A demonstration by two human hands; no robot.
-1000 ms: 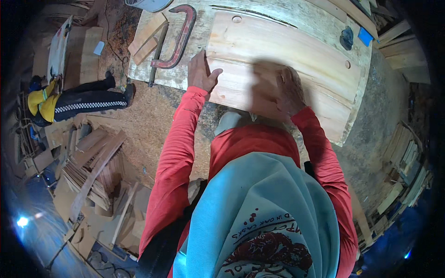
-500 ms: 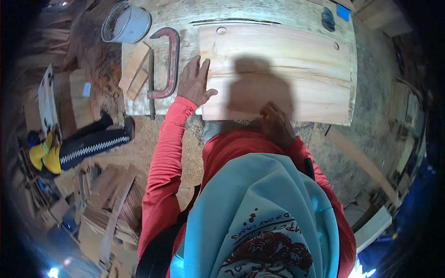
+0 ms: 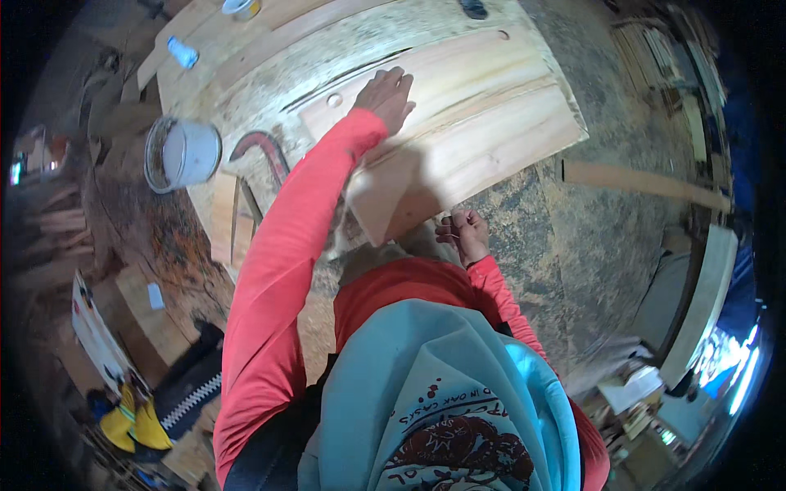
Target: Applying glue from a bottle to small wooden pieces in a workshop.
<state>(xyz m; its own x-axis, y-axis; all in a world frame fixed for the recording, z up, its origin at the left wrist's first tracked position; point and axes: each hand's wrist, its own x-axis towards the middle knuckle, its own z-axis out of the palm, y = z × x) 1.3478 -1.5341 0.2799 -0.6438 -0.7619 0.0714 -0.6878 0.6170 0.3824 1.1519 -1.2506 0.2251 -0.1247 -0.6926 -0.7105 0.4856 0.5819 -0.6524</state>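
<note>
A pale wooden panel (image 3: 491, 90) with a round hole or recess near each far corner lies on the worktable. My left hand (image 3: 386, 100) rests on its far left part, close to one round recess, fingers loosely spread and slightly bent. Just off the panel's near edge is my right hand (image 3: 465, 236), its fingers curled in with the tips together. Whatever may be between those fingertips is too small to make out. A red clamp (image 3: 264, 149) lies left of the panel, partly hidden by my left sleeve.
A whitish bucket (image 3: 187, 155) stands left of the worktable (image 3: 286, 61), near wood offcuts (image 3: 223, 214). A small tub (image 3: 241, 8) and pale blue bottle (image 3: 182, 53) are at the far left. A long board (image 3: 647, 182) extends on the right. A person in yellow (image 3: 135, 421) is at lower left.
My view has turned, so the panel now appears slanted. My left hand has moved from the panel's left edge farther onto it; my right hand has moved off its near edge, fingers curled.
</note>
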